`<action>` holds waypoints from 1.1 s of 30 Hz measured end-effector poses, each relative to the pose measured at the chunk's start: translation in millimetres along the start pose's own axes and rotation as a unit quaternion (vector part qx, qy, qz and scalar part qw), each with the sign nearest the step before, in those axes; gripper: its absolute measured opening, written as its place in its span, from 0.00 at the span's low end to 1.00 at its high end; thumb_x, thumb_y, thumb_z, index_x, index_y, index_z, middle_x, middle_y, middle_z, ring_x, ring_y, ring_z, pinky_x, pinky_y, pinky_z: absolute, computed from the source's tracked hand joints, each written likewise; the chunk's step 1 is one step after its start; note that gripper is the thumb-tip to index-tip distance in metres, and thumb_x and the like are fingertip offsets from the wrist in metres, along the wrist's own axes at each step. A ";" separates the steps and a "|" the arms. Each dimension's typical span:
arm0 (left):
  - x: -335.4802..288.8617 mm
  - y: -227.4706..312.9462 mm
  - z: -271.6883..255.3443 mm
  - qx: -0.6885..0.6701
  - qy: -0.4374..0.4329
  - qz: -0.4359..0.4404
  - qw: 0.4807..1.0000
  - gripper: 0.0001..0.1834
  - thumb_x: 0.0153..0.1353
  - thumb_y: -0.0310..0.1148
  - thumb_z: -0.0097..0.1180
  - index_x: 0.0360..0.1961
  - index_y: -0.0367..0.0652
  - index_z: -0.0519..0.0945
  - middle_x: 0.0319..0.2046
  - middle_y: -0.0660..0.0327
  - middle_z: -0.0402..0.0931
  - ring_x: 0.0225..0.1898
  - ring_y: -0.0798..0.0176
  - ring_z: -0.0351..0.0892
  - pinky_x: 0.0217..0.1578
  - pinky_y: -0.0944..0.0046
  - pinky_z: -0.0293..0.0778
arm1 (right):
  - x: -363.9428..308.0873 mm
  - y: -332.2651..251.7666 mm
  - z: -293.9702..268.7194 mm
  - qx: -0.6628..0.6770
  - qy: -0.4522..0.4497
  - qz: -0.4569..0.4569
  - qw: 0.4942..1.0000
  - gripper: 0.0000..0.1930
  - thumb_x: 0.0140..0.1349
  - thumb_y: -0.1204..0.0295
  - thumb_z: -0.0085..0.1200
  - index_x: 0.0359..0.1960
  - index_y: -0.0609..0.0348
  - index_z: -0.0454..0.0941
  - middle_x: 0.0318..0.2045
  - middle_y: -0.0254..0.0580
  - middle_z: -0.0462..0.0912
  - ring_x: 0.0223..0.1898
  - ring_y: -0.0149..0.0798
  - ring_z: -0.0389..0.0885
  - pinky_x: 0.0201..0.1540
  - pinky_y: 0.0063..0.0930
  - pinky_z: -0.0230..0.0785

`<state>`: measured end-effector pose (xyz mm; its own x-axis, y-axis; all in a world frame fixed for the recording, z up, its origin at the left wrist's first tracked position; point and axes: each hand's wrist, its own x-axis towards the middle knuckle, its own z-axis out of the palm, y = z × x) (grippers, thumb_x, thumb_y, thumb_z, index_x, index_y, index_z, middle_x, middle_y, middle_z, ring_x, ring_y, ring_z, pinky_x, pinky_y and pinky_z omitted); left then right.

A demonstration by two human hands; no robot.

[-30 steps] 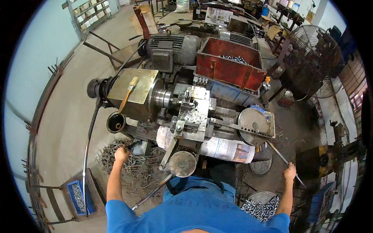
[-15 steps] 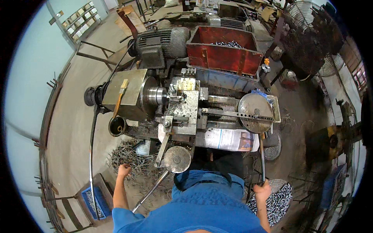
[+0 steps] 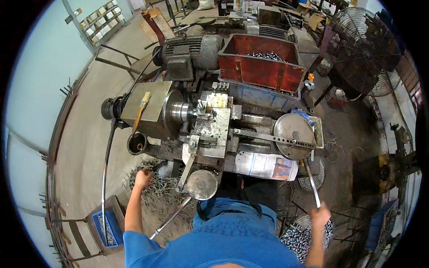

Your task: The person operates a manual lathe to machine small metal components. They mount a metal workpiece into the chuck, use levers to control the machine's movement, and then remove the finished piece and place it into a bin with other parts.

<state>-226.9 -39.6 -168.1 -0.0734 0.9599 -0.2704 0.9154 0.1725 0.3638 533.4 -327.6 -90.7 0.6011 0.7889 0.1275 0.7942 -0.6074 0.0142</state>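
Observation:
My right hand (image 3: 320,216) is closed round the lower end of a long metal lever (image 3: 311,178), which runs up to a round steel disc (image 3: 293,134) at the machine's right. At the left, my left hand (image 3: 143,178) is curled shut above a heap of metal shavings (image 3: 156,190); whatever its fingers hold is hidden. Between my hands stands the lathe: its chuck (image 3: 181,111) faces a tool slide (image 3: 213,123). A second lever (image 3: 170,219), with a round disc (image 3: 202,184) at its top, slants in front of me, untouched.
A red bin (image 3: 261,67) of small metal parts stands behind the lathe, beside a motor (image 3: 192,51). A brush (image 3: 142,109) lies on the headstock over a small pot (image 3: 137,144). A basket of shiny parts (image 3: 297,234), a blue tray (image 3: 107,228) and a fan (image 3: 364,51) stand around.
My right hand has swung to the right, tilting the lever outward. My left hand has risen a little, still curled. The whole view has shifted slightly.

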 end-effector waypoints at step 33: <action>-86.1 -20.5 -195.0 0.075 0.401 -0.082 0.909 0.15 0.61 0.44 0.49 0.36 0.44 0.79 0.22 0.52 0.77 0.24 0.53 0.77 0.25 0.57 0.70 | 139.5 -542.8 -146.8 0.089 0.054 -0.665 0.740 0.10 0.33 0.68 0.56 0.19 0.59 0.80 0.28 0.48 0.80 0.39 0.47 0.75 0.48 0.33 0.63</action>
<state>-316.5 -82.8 21.6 -0.4237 0.7870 0.4484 0.9054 0.3529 0.2361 173.1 98.5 65.0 -0.7247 0.6603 0.1968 0.6821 0.7280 0.0693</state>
